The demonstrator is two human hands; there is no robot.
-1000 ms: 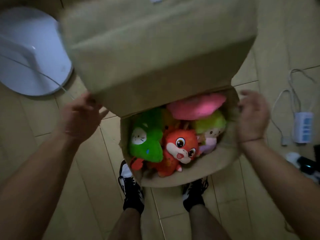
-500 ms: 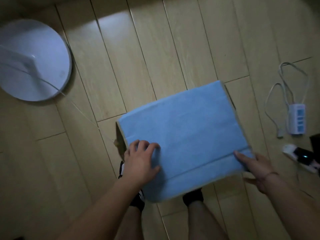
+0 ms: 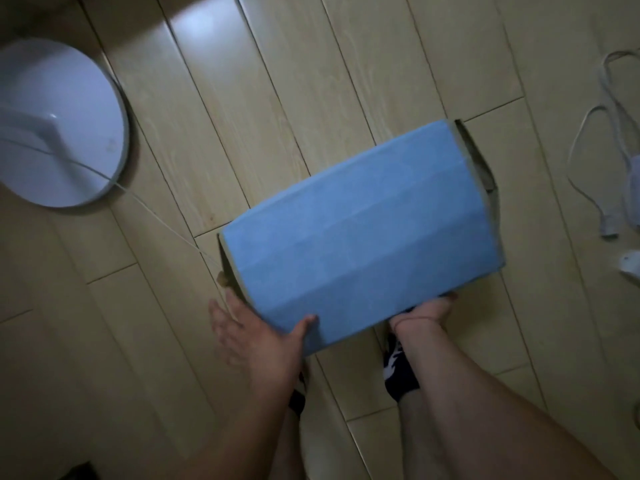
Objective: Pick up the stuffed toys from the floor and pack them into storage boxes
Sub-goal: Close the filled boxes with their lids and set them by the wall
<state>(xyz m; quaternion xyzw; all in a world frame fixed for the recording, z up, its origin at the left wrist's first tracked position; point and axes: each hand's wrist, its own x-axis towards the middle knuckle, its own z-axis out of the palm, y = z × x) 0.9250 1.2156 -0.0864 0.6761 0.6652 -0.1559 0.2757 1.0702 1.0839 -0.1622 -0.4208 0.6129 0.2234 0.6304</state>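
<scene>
The storage box (image 3: 363,237) stands on the wooden floor with its blue lid folded down over the top, so the stuffed toys inside are hidden. My left hand (image 3: 256,341) is at the box's near left corner, thumb lying on the lid's front fold and fingers spread straight beside the corner. My right hand (image 3: 426,311) is against the near edge, with its fingers out of sight under the lid's overhang.
A white round base (image 3: 59,126) sits at the far left, with a thin cord (image 3: 166,226) running toward the box. White cables (image 3: 588,168) and a plug lie at the right. My feet in dark shoes (image 3: 398,372) stand just behind the box.
The lid swung down over the toys and now covers the box. My left hand slid off the lid's top to the near corner; my right hand moved from the right corner under the near edge.
</scene>
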